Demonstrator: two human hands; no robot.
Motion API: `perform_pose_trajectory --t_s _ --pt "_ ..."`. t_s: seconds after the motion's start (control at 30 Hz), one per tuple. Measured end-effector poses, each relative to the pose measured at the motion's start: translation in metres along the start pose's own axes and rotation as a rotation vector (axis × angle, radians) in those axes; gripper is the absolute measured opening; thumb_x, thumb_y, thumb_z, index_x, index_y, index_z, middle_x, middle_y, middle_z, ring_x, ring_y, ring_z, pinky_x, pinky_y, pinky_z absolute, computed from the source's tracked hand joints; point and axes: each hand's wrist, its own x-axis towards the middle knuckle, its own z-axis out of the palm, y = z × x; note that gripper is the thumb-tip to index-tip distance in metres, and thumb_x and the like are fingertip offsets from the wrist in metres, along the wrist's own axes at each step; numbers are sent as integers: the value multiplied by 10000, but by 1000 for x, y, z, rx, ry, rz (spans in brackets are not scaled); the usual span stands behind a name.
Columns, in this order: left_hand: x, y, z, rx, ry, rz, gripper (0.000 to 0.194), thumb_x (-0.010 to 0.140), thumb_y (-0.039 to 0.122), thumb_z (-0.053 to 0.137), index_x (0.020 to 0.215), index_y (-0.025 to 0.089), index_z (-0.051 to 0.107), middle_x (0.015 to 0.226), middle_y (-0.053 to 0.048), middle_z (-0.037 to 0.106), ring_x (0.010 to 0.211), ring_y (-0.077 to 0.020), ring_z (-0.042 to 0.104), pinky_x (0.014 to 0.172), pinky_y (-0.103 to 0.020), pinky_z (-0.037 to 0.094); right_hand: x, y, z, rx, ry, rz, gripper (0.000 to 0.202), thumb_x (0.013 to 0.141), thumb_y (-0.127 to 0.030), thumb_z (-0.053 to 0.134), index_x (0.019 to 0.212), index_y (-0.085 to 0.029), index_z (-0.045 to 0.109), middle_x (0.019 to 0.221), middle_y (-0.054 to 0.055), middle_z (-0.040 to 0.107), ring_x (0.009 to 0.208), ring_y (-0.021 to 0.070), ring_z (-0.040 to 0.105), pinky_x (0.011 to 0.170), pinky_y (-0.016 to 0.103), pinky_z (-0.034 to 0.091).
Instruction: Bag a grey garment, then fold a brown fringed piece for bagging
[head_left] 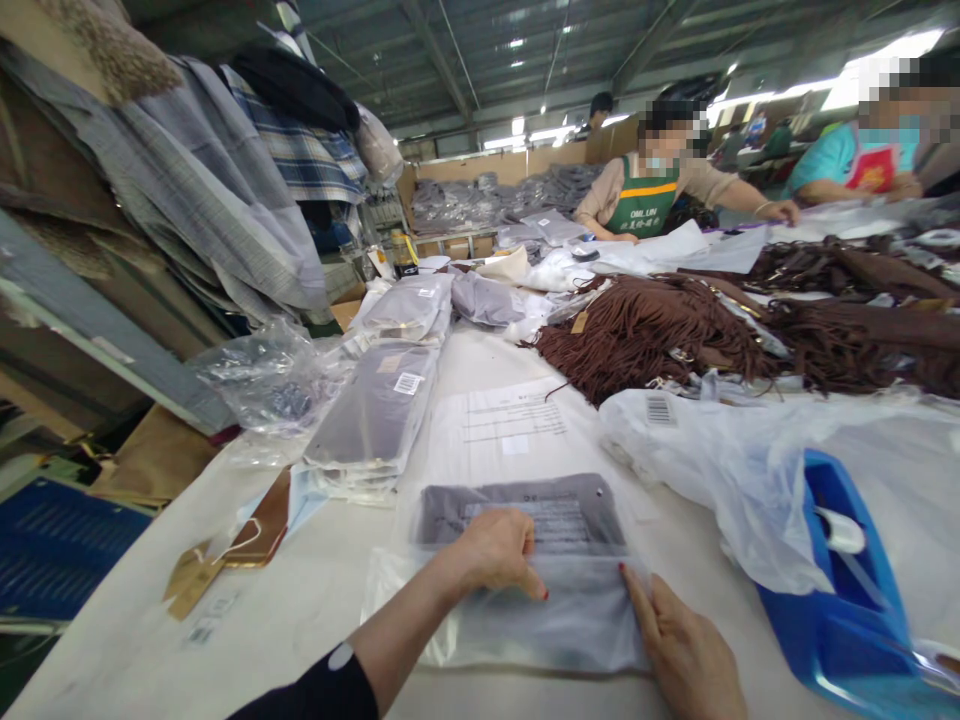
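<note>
A clear plastic bag (525, 625) lies flat in front of me with a dark grey item (442, 515) inside. Its upper part carries a block of printed text. My left hand (495, 550) rests on the middle of the bag, its fingers bent and the thumb held apart from them, pointing right; the fingertips are partly hidden. At the bag's right edge is my right hand (686, 640), fingers stretched out, with the thumb touching the plastic. Just beyond the bag lies a sheet of clear plastic with printed text (510, 425).
Packed grey items (367, 405) with barcode labels are stacked ahead to the left. Brown fringed goods (660, 325) pile up at right, behind white plastic bags (720, 460). A blue bin (795, 625) stands at right, brown tags (259, 525) at left. Co-workers (649, 195) work across the table.
</note>
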Motion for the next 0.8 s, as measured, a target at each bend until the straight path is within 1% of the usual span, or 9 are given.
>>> perform_pose_trajectory --t_s 0.17,0.23,0.3,0.43,0.5,0.57,0.63,0.73,0.8 --pt "7 6 2 18 41 99 188 619 322 755 662 182 638 573 57 584 563 -109 566 483 -192 358 3 -9 -16 76 -78 123 429 854 -136 323 1169 -277 578 884 35 680 622 183 653 500 254 421" --pt "9 7 10 85 157 135 88 746 252 645 717 170 634 669 17 628 661 -143 597 621 -245 426 3 -10 -16 136 -79 160 387 862 -156 329 1105 -272 606 879 40 685 626 186 655 495 251 410" --pt "9 5 20 175 291 172 133 836 151 494 801 149 622 793 -50 647 784 -201 602 757 -356 437 3 -9 -13 191 -50 166 362 866 -184 347 1110 -283 595 906 43 687 611 181 651 488 248 398" --pt "-8 -10 46 303 463 229 294 893 109 324 825 124 610 826 -127 632 808 -255 594 740 -442 449 2 -6 -3 230 -23 198 324 891 -239 331 1066 -287 600 806 35 683 571 174 639 464 239 366" --pt "-24 -21 57 358 619 348 342 904 106 269 921 113 611 889 -148 642 884 -262 595 769 -443 458 1 -5 -2 200 -7 165 344 878 -209 330 1090 -290 589 836 40 681 554 165 628 454 237 348" --pt "-38 -34 64 456 765 592 369 902 90 259 1130 103 549 1069 -152 633 1094 -268 532 891 -447 431 2 -6 -6 197 26 127 361 859 -198 345 1120 -297 574 857 39 677 519 153 605 444 238 331" --pt "-45 -44 65 550 717 679 391 915 178 342 1295 139 425 1259 -129 554 1238 -285 423 977 -480 385 4 -9 -14 287 43 182 294 880 -282 341 968 -273 621 754 27 664 509 152 588 444 238 329" --pt "-42 -55 61 570 472 521 583 869 359 502 1392 268 260 1417 -107 389 1291 -325 357 984 -581 357 9 -13 -28 495 63 346 438 892 -510 298 627 -250 531 555 0 589 525 157 575 465 229 353" --pt "-37 -57 59 546 382 470 654 854 371 525 1408 315 182 1455 -102 317 1315 -328 317 989 -609 337 13 -13 -33 547 81 411 483 861 -603 297 566 -251 445 495 -16 547 517 157 565 465 226 354"
